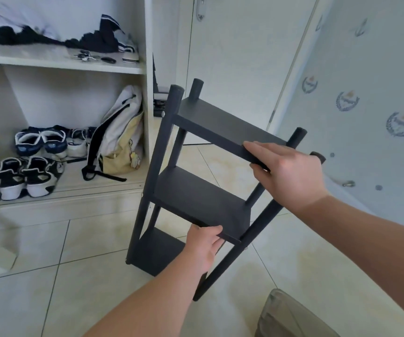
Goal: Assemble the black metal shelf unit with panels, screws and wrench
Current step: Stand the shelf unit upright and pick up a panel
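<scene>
I hold the shelf unit [210,198] tilted just right of the cupboard [145,69], my right hand [286,171] clamped on the front edge of its top panel [220,125] and my left hand [203,246] gripping the middle panel [186,190] by its front edge. I cannot tell whether a foot touches the tiles [293,251]. It looks stiff, fairly light and smooth-painted, so I judge the panel edges beside the posts the surest hold.

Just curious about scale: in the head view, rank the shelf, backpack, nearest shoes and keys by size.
Largest to smallest:
shelf
backpack
nearest shoes
keys
The shelf is closest to the camera, which exaggerates it.
</scene>
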The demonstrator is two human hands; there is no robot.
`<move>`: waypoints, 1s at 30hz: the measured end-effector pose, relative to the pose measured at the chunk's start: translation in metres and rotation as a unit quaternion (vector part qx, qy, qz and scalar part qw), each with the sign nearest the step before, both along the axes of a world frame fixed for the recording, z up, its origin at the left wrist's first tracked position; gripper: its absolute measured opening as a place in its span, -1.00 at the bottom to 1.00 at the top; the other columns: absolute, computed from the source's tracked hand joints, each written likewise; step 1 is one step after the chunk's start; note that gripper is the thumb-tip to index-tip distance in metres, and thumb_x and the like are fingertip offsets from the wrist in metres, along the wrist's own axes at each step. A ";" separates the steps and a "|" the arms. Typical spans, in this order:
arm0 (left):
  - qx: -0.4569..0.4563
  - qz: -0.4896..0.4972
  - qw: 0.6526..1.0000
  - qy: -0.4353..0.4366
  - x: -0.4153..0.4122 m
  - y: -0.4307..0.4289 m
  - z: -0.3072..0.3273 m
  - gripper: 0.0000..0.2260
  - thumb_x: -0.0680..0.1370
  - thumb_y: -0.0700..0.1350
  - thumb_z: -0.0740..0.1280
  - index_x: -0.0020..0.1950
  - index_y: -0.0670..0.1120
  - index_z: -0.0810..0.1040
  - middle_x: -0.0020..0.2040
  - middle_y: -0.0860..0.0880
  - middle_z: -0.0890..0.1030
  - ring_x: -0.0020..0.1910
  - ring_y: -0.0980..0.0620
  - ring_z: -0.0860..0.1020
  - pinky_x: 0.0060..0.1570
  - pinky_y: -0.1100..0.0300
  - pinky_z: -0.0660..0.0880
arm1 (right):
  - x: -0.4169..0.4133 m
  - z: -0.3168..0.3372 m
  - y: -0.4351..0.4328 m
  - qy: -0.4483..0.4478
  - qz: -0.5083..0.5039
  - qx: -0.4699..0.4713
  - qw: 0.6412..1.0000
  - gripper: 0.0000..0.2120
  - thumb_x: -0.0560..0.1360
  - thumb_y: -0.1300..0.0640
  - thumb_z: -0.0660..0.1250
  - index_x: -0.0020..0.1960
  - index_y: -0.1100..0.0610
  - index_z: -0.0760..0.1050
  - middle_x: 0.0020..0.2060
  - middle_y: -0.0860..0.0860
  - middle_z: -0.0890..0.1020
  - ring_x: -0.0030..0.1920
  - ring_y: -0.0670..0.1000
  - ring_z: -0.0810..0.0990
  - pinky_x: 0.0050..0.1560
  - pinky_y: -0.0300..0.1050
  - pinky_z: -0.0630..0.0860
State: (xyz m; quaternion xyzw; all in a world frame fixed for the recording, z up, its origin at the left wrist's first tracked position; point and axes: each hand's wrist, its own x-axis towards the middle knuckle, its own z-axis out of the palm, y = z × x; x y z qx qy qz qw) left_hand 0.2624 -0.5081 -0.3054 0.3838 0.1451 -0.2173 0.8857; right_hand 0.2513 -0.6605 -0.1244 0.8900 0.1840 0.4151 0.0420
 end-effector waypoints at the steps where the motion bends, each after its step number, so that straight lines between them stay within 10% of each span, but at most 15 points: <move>1: -0.005 0.000 1.000 0.004 0.001 -0.002 -0.003 -0.60 0.53 -0.44 0.30 0.34 -0.19 0.47 0.18 -0.17 0.67 0.15 -0.15 0.65 0.30 -0.04 0.51 | 0.002 -0.003 -0.003 0.001 0.004 -0.001 1.000 -0.67 0.45 0.17 0.37 0.20 0.03 0.65 0.03 -0.10 0.72 -0.14 0.03 0.72 -0.35 -0.32 0.10; 13: -0.022 -0.006 0.998 0.062 0.000 0.007 -0.025 -0.70 0.59 -0.37 0.29 0.32 -0.23 0.50 0.13 -0.14 0.69 0.13 -0.06 0.66 0.25 0.02 0.53 | 0.023 -0.036 0.024 0.025 0.088 -0.014 0.996 -0.68 0.46 0.25 0.40 0.20 0.14 0.65 0.06 0.05 0.73 -0.03 0.15 0.73 -0.24 0.03 0.62; 18: 0.015 -0.011 0.994 0.112 0.001 0.020 -0.036 -0.82 0.57 -0.33 0.36 0.16 -0.27 0.47 -0.40 -0.04 0.46 -0.22 0.07 0.57 0.31 -0.02 0.50 | 0.021 -0.052 0.048 0.033 0.118 0.002 0.993 -0.62 0.43 0.38 0.47 0.23 0.17 0.65 0.13 0.10 0.71 0.10 0.18 0.70 -0.02 0.10 0.65; 22: 0.057 -0.020 0.992 0.115 -0.003 0.025 -0.026 -0.79 0.60 -0.28 0.35 0.22 -0.29 0.49 -0.47 -0.09 0.54 -0.18 0.11 0.66 0.32 -0.01 0.49 | 0.018 -0.056 0.050 0.057 0.112 0.041 0.991 -0.55 0.46 0.41 0.39 0.31 0.15 0.60 0.24 0.10 0.66 0.23 0.20 0.64 0.20 0.17 0.58; 26: 0.181 -0.063 0.978 0.087 -0.005 0.035 -0.016 -0.84 0.61 -0.29 0.29 0.18 -0.22 0.53 0.16 -0.25 0.65 0.03 -0.07 0.66 0.06 0.10 0.60 | 0.010 -0.054 0.053 0.112 0.082 0.064 0.988 -0.47 0.44 0.43 0.40 0.38 0.14 0.55 0.32 0.11 0.60 0.33 0.21 0.58 0.34 0.21 0.48; 30: 0.413 -0.189 0.891 0.000 -0.013 0.053 0.003 -0.93 0.59 -0.21 0.31 -0.09 -0.09 0.49 -0.11 -0.04 0.59 -0.20 0.02 0.57 0.02 0.05 0.56 | -0.009 -0.035 0.058 0.266 0.003 0.003 0.964 -0.32 0.59 0.21 0.33 0.63 0.00 0.14 0.61 0.00 0.19 0.61 0.08 0.15 0.59 0.04 0.01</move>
